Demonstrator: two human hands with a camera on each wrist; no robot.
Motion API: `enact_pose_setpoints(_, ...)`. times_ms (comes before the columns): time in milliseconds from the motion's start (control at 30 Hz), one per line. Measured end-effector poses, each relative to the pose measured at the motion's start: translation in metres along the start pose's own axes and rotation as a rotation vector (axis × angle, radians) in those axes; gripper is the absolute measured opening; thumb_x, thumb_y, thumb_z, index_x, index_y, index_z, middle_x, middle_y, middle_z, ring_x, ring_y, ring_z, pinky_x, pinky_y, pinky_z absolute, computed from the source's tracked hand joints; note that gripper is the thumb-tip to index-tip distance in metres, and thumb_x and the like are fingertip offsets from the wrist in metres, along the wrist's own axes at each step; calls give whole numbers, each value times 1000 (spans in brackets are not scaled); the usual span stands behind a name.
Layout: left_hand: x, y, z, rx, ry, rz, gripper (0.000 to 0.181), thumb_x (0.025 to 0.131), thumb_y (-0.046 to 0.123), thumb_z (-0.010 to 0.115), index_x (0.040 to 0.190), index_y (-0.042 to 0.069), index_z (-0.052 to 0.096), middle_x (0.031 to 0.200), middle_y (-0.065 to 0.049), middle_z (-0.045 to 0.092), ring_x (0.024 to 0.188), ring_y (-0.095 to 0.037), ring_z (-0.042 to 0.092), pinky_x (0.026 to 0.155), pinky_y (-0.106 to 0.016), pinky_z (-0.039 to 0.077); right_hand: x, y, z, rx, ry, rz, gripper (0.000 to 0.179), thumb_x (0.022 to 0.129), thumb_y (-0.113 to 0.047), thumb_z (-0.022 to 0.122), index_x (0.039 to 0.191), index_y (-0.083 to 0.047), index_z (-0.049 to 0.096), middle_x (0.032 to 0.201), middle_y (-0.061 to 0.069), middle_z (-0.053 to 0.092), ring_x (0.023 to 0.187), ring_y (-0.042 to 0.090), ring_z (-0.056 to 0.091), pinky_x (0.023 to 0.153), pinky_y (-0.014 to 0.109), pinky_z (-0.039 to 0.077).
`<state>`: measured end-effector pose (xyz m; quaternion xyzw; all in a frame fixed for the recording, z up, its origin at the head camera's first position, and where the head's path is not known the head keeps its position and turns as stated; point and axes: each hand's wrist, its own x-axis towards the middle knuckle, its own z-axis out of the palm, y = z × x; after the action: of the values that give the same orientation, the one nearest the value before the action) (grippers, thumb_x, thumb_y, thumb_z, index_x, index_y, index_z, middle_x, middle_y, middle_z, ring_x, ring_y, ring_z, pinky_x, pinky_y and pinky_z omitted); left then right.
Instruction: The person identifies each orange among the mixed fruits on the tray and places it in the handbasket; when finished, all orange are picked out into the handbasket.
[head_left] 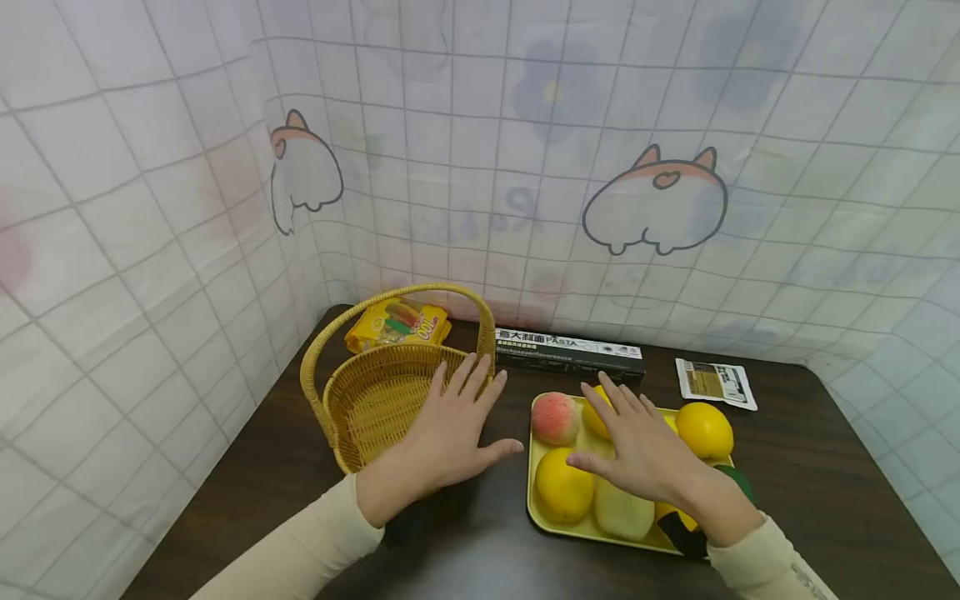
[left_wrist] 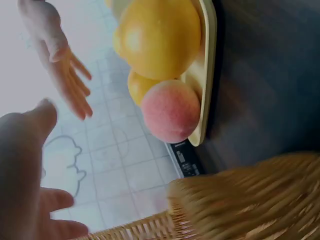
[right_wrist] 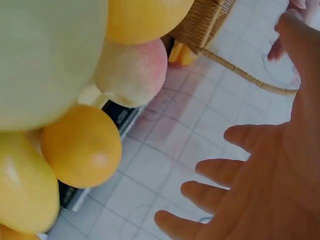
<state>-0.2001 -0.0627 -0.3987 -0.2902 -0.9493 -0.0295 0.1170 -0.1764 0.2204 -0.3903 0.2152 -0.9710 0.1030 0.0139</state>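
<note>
My left hand [head_left: 450, 437] is over the right side of a wicker basket [head_left: 378, 408] with a tall arched handle, fingers spread and nothing held. My right hand [head_left: 648, 454], also spread and holding nothing, hovers above a pale yellow tray [head_left: 530, 479] of fruit. On that tray are a pink peach [head_left: 555, 418], a large yellow fruit [head_left: 564, 487], a pale green fruit [head_left: 622, 510] and another yellow fruit [head_left: 706, 431]. An orange-yellow round fruit [right_wrist: 82, 146] shows in the right wrist view. My right hand and forearm partly cover the tray's contents.
Behind the basket lies a yellow snack bag [head_left: 401, 325]. A black-and-white pasta box [head_left: 570, 357] stretches along the back beside a flat sachet [head_left: 716, 382]. The dark table [head_left: 810, 492] meets walls draped in grid-patterned cloth [head_left: 480, 167] at the back and sides.
</note>
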Motion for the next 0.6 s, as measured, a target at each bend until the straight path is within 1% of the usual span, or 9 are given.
enact_pose_setpoints(67, -7, -3, 2, -77, 109, 4, 81, 90, 69, 44, 151, 15, 37, 158, -11, 28, 146, -31, 21, 114, -56, 18, -3, 2, 2, 45, 23, 7, 96, 85, -72, 51, 155, -13, 25, 161, 17, 17, 138, 45, 31, 109, 61, 25)
enact_pose_setpoints(133, -15, -7, 3, -164, 251, 7, 67, 93, 57, 54, 144, 13, 48, 152, -10, 39, 142, -30, 31, 113, -52, 26, -5, 3, 5, 100, 46, 26, 94, 85, -71, 53, 154, -13, 27, 160, 16, 21, 137, 43, 34, 106, 61, 31)
enact_pose_setpoints(200, -24, -14, 3, -243, 398, -2, 55, 92, 44, 61, 137, 12, 56, 145, -9, 48, 137, -28, 39, 109, -49, 32, -7, 3, 8, 163, 72, 51, 91, 85, -69, 54, 154, -14, 29, 160, 14, 23, 137, 41, 36, 102, 61, 35)
enact_pose_setpoints(267, -33, -20, 3, -313, 537, -16, 44, 91, 33, 64, 129, 11, 61, 138, -9, 55, 132, -27, 46, 105, -47, 38, -9, 3, 11, 228, 109, 76, 86, 87, -65, 56, 153, -14, 32, 158, 13, 28, 138, 40, 35, 102, 61, 36)
enact_pose_setpoints(333, -42, -24, 3, -377, 661, -36, 38, 89, 24, 65, 124, 9, 65, 132, -9, 60, 125, -26, 52, 101, -45, 43, -11, 4, 14, 284, 160, 96, 79, 89, -58, 59, 150, -13, 36, 156, 14, 33, 137, 40, 36, 102, 61, 36)
enact_pose_setpoints(433, -54, -30, 8, -457, 841, -62, 29, 90, 18, 62, 116, 6, 68, 121, -11, 65, 113, -27, 59, 94, -39, 47, -14, 6, 18, 364, 249, 110, 67, 91, -45, 64, 145, -10, 44, 149, 16, 42, 133, 40, 41, 102, 61, 36)
enact_pose_setpoints(467, -59, -32, 10, -478, 903, -65, 27, 91, 17, 60, 113, 4, 69, 118, -13, 66, 109, -28, 60, 92, -37, 47, -15, 6, 20, 387, 275, 115, 64, 92, -42, 65, 143, -9, 47, 147, 17, 44, 131, 40, 43, 100, 61, 37)
enact_pose_setpoints(567, -70, -38, 13, -515, 1089, -74, 24, 94, 16, 56, 104, -2, 70, 106, -18, 67, 96, -33, 61, 87, -31, 46, -17, 8, 24, 470, 334, 125, 54, 92, -33, 67, 138, -8, 52, 142, 16, 50, 123, 41, 50, 96, 59, 43)
enact_pose_setpoints(600, -73, -40, 13, -518, 1150, -81, 23, 93, 13, 56, 100, -4, 70, 102, -20, 67, 92, -34, 60, 86, -30, 46, -17, 8, 26, 501, 349, 127, 52, 92, -30, 67, 137, -8, 53, 141, 15, 51, 121, 41, 52, 94, 58, 45)
